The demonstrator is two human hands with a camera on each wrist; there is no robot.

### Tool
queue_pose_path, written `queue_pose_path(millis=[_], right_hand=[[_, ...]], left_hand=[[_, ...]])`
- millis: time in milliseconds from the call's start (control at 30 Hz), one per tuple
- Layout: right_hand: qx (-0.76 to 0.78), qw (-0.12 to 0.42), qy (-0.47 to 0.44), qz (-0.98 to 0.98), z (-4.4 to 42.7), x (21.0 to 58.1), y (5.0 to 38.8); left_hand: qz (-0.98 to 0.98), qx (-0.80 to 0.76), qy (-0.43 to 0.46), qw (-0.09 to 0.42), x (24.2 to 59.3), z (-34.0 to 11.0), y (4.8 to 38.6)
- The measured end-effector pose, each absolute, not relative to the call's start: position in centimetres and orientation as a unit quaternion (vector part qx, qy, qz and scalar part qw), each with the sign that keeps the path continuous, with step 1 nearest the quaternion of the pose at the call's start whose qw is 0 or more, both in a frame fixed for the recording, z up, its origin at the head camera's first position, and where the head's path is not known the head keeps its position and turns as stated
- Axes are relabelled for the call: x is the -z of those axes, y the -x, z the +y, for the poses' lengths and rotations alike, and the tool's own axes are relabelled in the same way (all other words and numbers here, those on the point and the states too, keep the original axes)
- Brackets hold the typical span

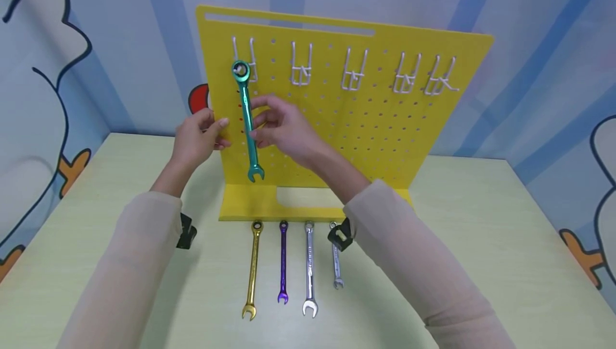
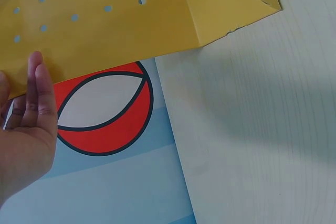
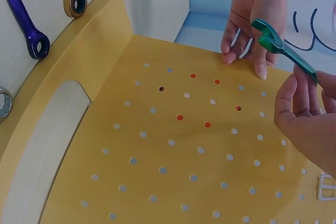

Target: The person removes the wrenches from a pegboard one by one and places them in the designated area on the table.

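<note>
A shiny green combination wrench (image 1: 247,108) stands nearly upright before the left part of a yellow pegboard (image 1: 346,39). My right hand (image 1: 291,132) pinches its shaft between thumb and fingers; the open end points down. The wrench's ring end overlaps the leftmost white wire hook (image 1: 254,68) in the head view, and I cannot tell whether the ring is on it. At the board's left edge, my left hand (image 1: 194,138) grips the yellow panel, thumb in front. The right wrist view shows the left hand (image 3: 257,24) close to the wrench's open end (image 3: 273,43).
Several more white hooks, such as this one (image 1: 353,76), line the board's top. Below its base lie a gold wrench (image 1: 253,271), a purple wrench (image 1: 283,263), a large silver wrench (image 1: 310,269) and a small silver wrench (image 1: 336,266), partly covered by a wrist camera, on the pale table (image 1: 481,242).
</note>
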State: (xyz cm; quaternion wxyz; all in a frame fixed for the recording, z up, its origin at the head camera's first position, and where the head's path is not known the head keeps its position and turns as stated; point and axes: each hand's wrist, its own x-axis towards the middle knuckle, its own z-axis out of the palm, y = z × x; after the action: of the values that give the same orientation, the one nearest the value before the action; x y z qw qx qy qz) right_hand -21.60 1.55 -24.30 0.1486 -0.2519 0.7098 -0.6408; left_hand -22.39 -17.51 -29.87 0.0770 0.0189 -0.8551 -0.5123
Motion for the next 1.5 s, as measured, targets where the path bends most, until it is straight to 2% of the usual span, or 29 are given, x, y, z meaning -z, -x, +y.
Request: queue_pose_path(millis=[900, 1500], right_hand=[[0.64, 0.17, 0.276, 0.697, 2.1, 23.9, 20.7], [0.636, 0.158, 0.285, 0.7, 2.4, 23.4, 20.4]], left_hand=[[-0.853, 0.516, -0.017, 0.082, 29.7, -17.3, 22.1], [-0.853, 0.516, -0.019, 0.079, 29.7, -17.3, 22.2]])
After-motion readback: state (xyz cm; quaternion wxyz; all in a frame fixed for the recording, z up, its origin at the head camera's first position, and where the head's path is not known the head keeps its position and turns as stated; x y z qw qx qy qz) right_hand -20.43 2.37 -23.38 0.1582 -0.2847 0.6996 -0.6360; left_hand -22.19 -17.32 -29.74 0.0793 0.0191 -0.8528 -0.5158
